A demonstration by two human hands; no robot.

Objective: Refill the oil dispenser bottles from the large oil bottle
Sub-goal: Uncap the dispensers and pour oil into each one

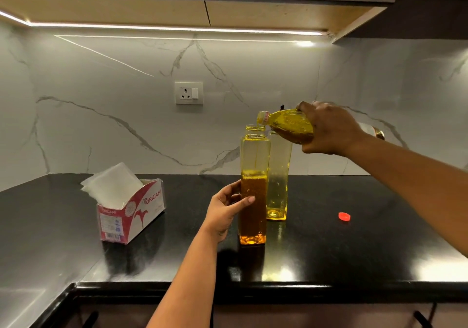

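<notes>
Right hand (326, 127) grips tilted large oil bottle (288, 125) above dispenser bottle (253, 188), which left hand (225, 208) clasps.

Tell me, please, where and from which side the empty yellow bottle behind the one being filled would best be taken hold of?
Probably around its middle, from the right. The empty bottle stands upright on the counter, tall and square-sided, so flat opposite faces suit a wrap grip. The fuller bottle, held by the left hand, blocks its left and front; the tilted oil bottle in the right hand hangs over its top.
</notes>
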